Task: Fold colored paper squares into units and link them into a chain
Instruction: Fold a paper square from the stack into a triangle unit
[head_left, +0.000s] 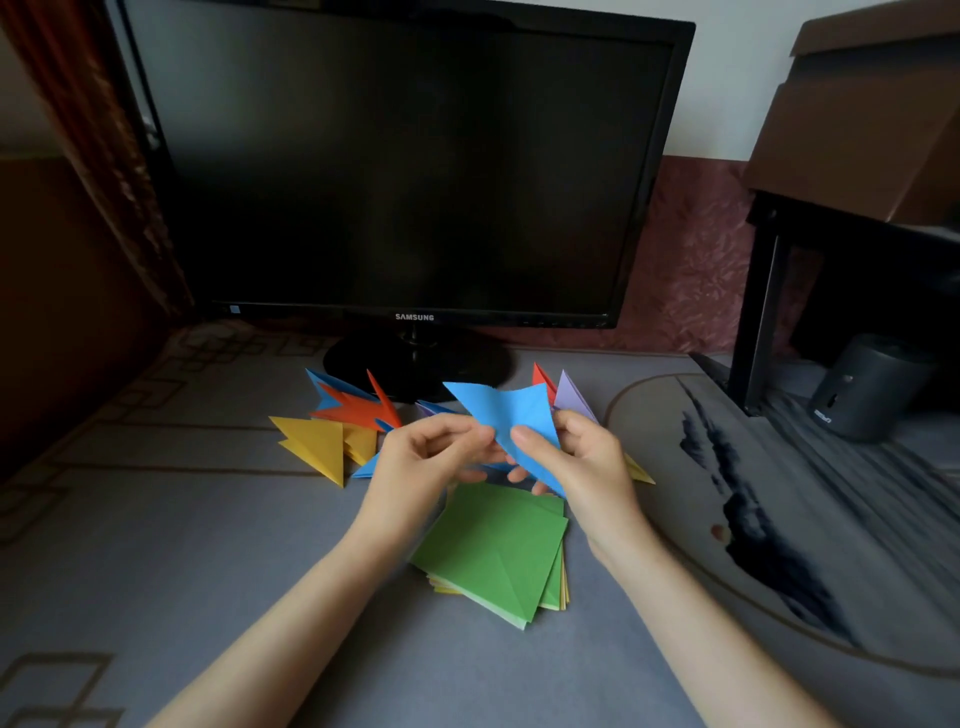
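A blue paper square (506, 410) is lifted above the table, bent and creased, its upper corners spread apart. My left hand (426, 457) pinches its left lower edge. My right hand (576, 457) holds the right side, thumb on the front face. Under my hands a stack of paper squares (493, 556) lies flat with a green sheet on top. Behind my hands several folded units lie in a loose row: a yellow one (317, 444), an orange one (358, 408), a blue one (327, 387) and a lilac one (571, 397).
A dark monitor (405, 166) on a round black foot (415, 364) stands right behind the folded units. To the right are a black stand (763, 296) carrying a cardboard box (862, 119), and a small dark cylindrical device (862, 389). A grey patterned cloth (208, 545) covers the table.
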